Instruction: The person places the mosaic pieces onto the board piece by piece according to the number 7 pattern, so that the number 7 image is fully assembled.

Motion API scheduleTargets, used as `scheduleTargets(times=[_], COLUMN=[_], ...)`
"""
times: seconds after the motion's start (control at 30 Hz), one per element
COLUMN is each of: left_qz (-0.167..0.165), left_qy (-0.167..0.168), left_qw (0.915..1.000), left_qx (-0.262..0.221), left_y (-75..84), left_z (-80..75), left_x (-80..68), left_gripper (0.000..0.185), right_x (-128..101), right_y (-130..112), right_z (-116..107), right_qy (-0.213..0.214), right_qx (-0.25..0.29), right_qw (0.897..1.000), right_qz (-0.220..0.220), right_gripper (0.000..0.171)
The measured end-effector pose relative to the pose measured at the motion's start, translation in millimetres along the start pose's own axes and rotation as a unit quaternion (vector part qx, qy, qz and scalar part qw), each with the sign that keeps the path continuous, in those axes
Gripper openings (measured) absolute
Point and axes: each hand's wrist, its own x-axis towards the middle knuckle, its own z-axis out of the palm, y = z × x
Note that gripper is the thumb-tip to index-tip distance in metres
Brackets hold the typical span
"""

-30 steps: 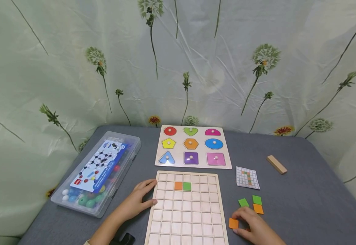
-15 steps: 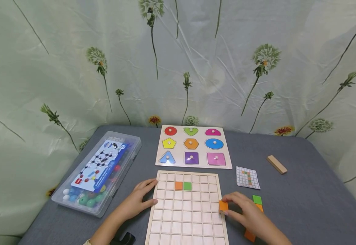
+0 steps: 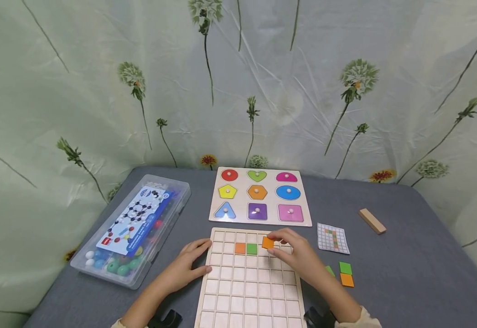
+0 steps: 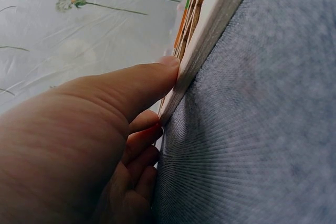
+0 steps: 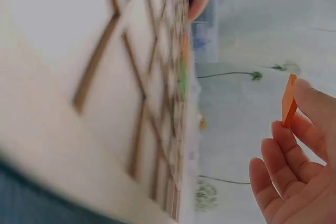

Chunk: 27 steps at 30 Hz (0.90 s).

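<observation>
A wooden grid board (image 3: 248, 291) lies on the grey table, with an orange tile (image 3: 240, 248) and a green tile (image 3: 251, 248) set side by side in its second row. My right hand (image 3: 293, 253) pinches another orange tile (image 3: 267, 243) (image 5: 288, 100) just above the board, right of the green one. My left hand (image 3: 185, 269) (image 4: 126, 114) rests with straight fingers against the board's left edge (image 4: 207, 35). A green tile (image 3: 345, 268) and an orange tile (image 3: 347, 280) lie loose on the table at the right, with another green tile (image 3: 329, 270) partly hidden by my wrist.
A shape puzzle board (image 3: 260, 197) lies behind the grid. A pattern card (image 3: 332, 238) and a wooden block (image 3: 371, 220) sit at the right. A clear plastic box of coloured balls (image 3: 133, 230) stands at the left. A floral curtain hangs behind.
My right hand lifted an orange tile from the table at the right and carried it left and forward over the grid, to just right of the green tile. The left hand stayed put.
</observation>
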Motion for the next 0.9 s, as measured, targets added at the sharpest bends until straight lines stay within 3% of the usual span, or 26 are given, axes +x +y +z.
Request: scheduleTargets(times=[0.27, 0.4, 0.53, 0.9], left_qz=[0.004, 0.008, 0.004, 0.007], left_qy=[0.006, 0.011, 0.008, 0.008], left_qw=[1.0, 0.9999, 1.0, 0.9999], left_qx=[0.003, 0.006, 0.003, 0.001], left_y=[-0.6, -0.7, -1.2, -3.8], left_z=[0.8, 0.8, 0.2, 0.9], left_x=[0.1, 0.2, 0.3, 0.5], left_gripper=[0.067, 0.067, 0.067, 0.068], right_x=[8.0, 7.1, 6.0, 5.3], right_y=[19.4, 27.1, 31.0, 31.1], right_z=[15.4, 20.4, 25.0, 29.5], right_qy=[-0.031, -0.06, -0.078, -0.067], right_qx=[-0.004, -0.031, -0.058, -0.051], right_qw=[0.999, 0.996, 0.994, 0.994], right_qz=[0.03, 0.053, 0.046, 0.063], right_gripper=[0.024, 0.021, 0.02, 0.017])
